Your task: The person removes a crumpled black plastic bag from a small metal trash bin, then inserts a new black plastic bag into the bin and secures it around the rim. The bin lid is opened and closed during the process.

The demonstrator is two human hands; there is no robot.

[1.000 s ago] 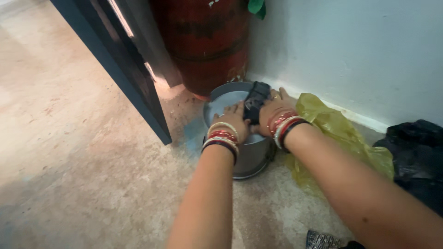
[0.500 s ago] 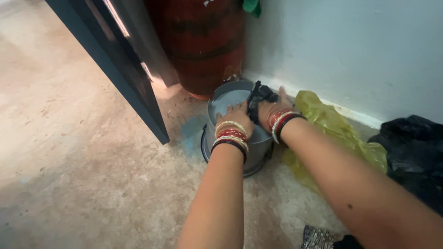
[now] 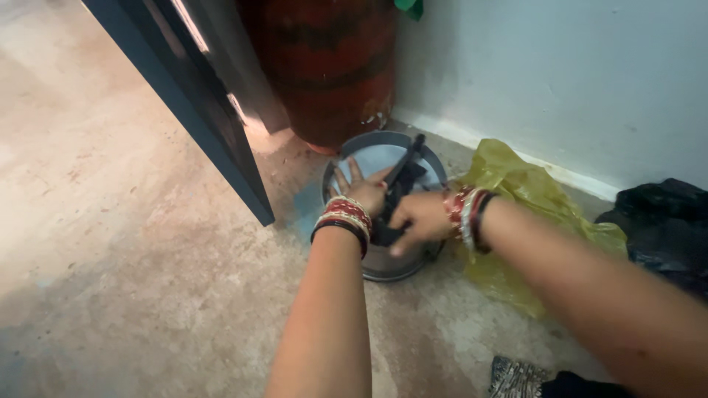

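I see my left hand (image 3: 359, 193) lying flat on the pale lid of a round grey steel container (image 3: 383, 254) that stands on the mottled concrete floor (image 3: 133, 280), near the corner. Its fingers are spread wide, fanned out and pressing on the lid, gripping nothing. My right hand (image 3: 414, 221) is at the near edge of the same lid, fingers curled in tightly around a crumpled black plastic bag (image 3: 402, 177). The bag runs from that fist up and across the lid towards the far rim, passing just beside my left hand. Both wrists carry stacks of red, gold and dark bangles.

Just behind the container stands a rusty red gas cylinder (image 3: 332, 66) against the pale painted wall (image 3: 560, 74). A dark door edge (image 3: 199, 110) stands to the left. A crumpled yellow plastic bag (image 3: 531, 206) lies on the floor to the right, touching the container's side, and a black heap (image 3: 664, 221) lies further right.
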